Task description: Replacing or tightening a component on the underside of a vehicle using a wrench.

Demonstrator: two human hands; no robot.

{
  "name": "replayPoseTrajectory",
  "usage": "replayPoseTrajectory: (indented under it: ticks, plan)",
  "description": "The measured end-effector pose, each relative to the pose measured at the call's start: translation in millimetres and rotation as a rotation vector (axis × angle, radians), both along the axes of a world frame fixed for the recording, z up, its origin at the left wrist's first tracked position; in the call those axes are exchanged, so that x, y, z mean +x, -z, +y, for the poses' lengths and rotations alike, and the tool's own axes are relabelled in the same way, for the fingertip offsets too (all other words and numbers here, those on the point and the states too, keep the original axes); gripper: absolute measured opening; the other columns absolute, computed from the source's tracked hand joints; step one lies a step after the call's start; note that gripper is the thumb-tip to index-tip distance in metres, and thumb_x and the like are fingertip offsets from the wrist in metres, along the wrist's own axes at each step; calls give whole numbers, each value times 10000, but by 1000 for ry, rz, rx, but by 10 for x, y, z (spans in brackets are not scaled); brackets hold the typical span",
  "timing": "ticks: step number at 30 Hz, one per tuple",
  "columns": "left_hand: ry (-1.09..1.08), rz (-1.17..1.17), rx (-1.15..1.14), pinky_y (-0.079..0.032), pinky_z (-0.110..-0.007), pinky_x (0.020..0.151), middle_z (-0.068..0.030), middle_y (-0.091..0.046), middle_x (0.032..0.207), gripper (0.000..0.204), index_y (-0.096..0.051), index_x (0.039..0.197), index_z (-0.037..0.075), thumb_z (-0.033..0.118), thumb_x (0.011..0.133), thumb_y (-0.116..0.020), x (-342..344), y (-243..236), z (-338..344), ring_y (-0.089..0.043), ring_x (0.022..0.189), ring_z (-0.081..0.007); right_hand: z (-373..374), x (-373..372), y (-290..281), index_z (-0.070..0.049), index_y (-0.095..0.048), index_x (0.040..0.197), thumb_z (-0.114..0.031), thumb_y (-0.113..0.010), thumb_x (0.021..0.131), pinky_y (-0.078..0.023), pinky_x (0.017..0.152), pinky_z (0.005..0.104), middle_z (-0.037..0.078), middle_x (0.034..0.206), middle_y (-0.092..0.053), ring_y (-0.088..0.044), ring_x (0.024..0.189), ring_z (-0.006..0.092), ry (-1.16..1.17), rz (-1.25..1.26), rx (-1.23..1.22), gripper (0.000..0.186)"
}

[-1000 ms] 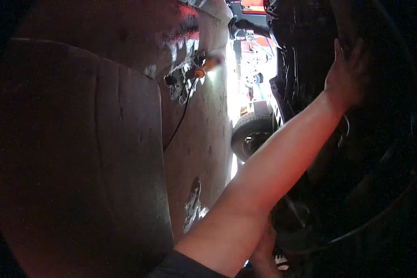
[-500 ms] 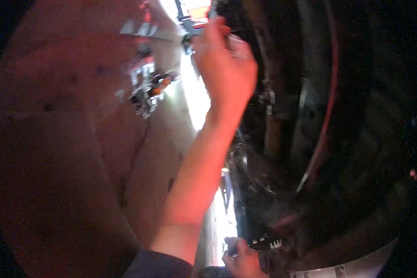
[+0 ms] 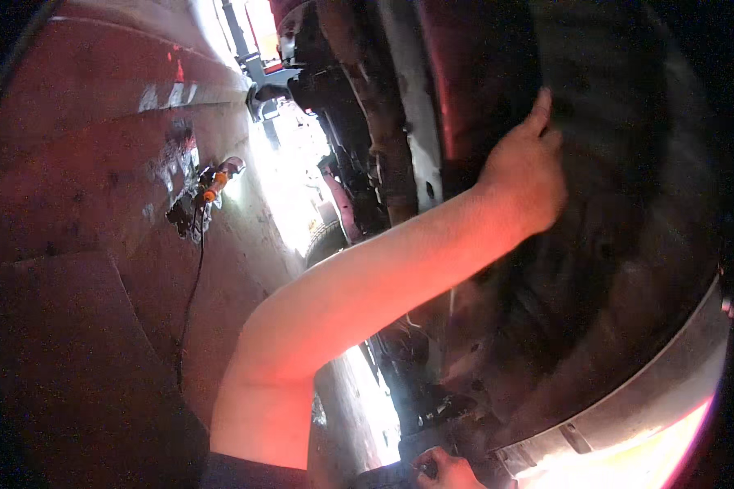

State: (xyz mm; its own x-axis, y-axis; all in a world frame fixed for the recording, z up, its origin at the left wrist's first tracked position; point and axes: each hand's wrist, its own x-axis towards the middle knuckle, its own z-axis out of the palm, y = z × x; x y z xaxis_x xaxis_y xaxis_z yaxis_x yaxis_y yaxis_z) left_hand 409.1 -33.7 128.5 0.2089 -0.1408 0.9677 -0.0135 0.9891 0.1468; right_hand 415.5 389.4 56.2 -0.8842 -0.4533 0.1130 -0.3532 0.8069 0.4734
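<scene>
My left hand [image 3: 522, 178] is raised on a bare, bent forearm against the dark, curved liner [image 3: 612, 269] of what looks like a vehicle's underside. One finger is stretched upward; the others are partly hidden, and I see nothing in the hand. Whether the fingertip touches the liner is unclear. At the lower edge, my right hand [image 3: 453, 473] shows only in part. Its fingers are curled around a small dark thing that I cannot make out.
An orange-handled work lamp [image 3: 214, 186] with a dark cord [image 3: 189, 306] lies against the stained reddish surface [image 3: 65, 196] on the left. A bright gap runs beside dark pipes and a grey metal strip [image 3: 408, 90]. A pale curved edge [image 3: 628, 416] borders the lower right.
My left hand has swung from the bright gap at the top to the right, over the dark liner. My right hand has shifted slightly lower. The view has turned somewhat.
</scene>
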Motion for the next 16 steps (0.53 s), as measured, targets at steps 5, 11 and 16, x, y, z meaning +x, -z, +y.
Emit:
replayPoseTrajectory:
  ticks: [5, 11, 16]
  plan:
    - [-62, 70, 216, -198, -467, 1179, -32, -611, 1359, 367, -714, 1198, 166, 298, 948, -480, -235, -474, 77, -469, 1345, -189, 455, -178, -11, -30, -569, 1111, -190, -676, 804, -536, 718, 417, 141, 852, -677, -682, 802, 297, -126, -74, 17, 362]
    - [-35, -167, 0, -316, -381, 1074, -19, -732, 1112, 296, -777, 998, 187, 249, 905, -503, 195, -235, 13, -619, 1133, -177, 471, -226, -288, -38, -541, 1242, -181, -708, 813, -543, 816, 374, 161, 1088, -689, -694, 973, 301, 8, -120, 182, 482]
    - [-39, -276, 65, -314, -376, 1060, -13, -751, 1033, 252, -787, 903, 185, 291, 847, -565, 371, -284, 124, -606, 1130, -154, 793, -523, -690, -101, -572, 1231, -161, -679, 814, -562, 750, 352, 115, 850, -732, -733, 743, 207, 295, -387, -274, 434]
